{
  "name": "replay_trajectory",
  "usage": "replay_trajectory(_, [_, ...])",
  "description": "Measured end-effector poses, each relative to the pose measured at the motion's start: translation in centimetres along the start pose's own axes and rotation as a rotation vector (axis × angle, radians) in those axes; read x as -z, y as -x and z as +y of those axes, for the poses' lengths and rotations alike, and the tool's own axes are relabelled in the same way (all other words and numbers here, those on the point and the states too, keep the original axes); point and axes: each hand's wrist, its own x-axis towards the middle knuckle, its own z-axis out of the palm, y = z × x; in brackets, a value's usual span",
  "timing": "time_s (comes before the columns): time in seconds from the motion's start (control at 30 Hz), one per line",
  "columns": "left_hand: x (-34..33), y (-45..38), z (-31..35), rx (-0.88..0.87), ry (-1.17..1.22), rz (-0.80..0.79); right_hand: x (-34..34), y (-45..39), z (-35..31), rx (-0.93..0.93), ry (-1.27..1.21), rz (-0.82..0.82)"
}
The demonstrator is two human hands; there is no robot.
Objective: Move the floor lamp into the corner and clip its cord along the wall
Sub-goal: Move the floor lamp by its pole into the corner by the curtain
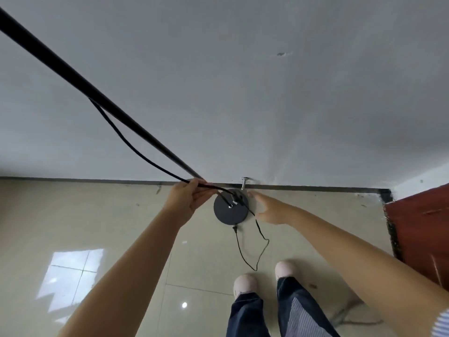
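Note:
The floor lamp's black pole (80, 80) rises from a round black base (227, 212) that stands on the tiled floor close to the white wall. A black cord (136, 149) hangs off the pole and runs down to my left hand (185, 198), which is shut on it just above the base. The cord goes on over the base and loops on the floor (261, 251) in front of my feet. My right hand (268, 209) reaches to the base's right edge with fingers together at the cord; whether it grips the cord is unclear. A small silver clip or hook (243, 183) sits on the wall just above the base.
A dark skirting strip (315, 188) runs along the foot of the wall. A red-brown door (420, 227) stands at the right. My two feet in light slippers (245, 285) are just behind the base. A bright window reflection (70, 276) lies on the tiles at the left.

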Motion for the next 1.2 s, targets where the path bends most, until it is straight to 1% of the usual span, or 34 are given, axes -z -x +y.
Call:
replay_trajectory(0.07, [0.3, 1.2, 0.1, 0.006, 0.094, -0.039, -0.7, -0.3, 0.3, -0.050, -0.057, -0.078])
replay_trajectory(0.13, [0.6, 1.9, 0.3, -0.004, 0.127, 0.001, -1.0, -0.2, 0.1, -0.076, -0.113, -0.075])
replay_trajectory(0.17, [0.6, 2.3, 0.5, -0.008, 0.114, 0.044, -0.8, -0.1, -0.1, -0.076, -0.118, -0.049])
replay_trajectory(0.23, [0.8, 2.6, 1.1, -0.079, -0.008, 0.231, -0.2, 0.3, -0.5, -0.082, -0.029, 0.013])
replay_trajectory(0.3, [1.2, 2.7, 1.9, -0.210, -0.170, 0.491, 0.8, 0.6, -0.9, -0.066, 0.199, 0.058])
replay_trajectory(0.37, [1.3, 3.1, 3.6, -0.410, -0.317, 0.691, 2.2, 0.8, -1.9, -0.071, 0.453, 0.113])
replay_trajectory(0.43, [1.2, 3.7, 6.2, -0.628, -0.419, 0.778, 3.5, 0.8, -3.9, -0.073, 0.616, 0.162])
replay_trajectory(0.47, [1.1, 3.8, 7.6, -0.706, -0.455, 0.801, 4.2, 0.7, -5.3, -0.059, 0.671, 0.186])
replay_trajectory(0.57, [1.2, 4.0, 12.1, -0.856, -0.570, 0.875, 5.2, 0.0, -10.0, 0.077, 0.738, 0.309])
replay_trajectory(0.63, [1.4, 4.0, 14.4, -0.903, -0.712, 0.873, 5.1, -0.8, -13.2, 0.178, 0.684, 0.393])
replay_trajectory(0.67, [1.7, 3.9, 15.2, -0.898, -0.766, 0.843, 4.9, -1.4, -14.7, 0.213, 0.641, 0.420])
replay_trajectory(0.73, [2.5, 3.3, 15.9, -0.845, -0.800, 0.741, 4.3, -3.0, -17.1, 0.249, 0.549, 0.429])
replay_trajectory(0.8, [3.6, 2.9, 16.1, -0.799, -0.765, 0.675, 3.5, -5.1, -18.5, 0.250, 0.483, 0.394])
replay_trajectory(0.9, [5.8, 2.6, 16.4, -0.794, -0.733, 0.683, 1.9, -8.2, -19.7, 0.254, 0.418, 0.339])
replay_trajectory(1.0, [7.8, 2.1, 17.0, -0.774, -0.695, 0.679, 0.5, -11.3, -20.9, 0.263, 0.444, 0.246])
replay_trajectory(1.1, [10.0, 1.7, 17.4, -0.744, -0.677, 0.701, -1.2, -14.0, -22.7, 0.285, 0.455, 0.128])
replay_trajectory(1.2, [12.4, 1.5, 17.8, -0.729, -0.672, 0.770, -3.0, -16.3, -24.2, 0.264, 0.389, 0.029])
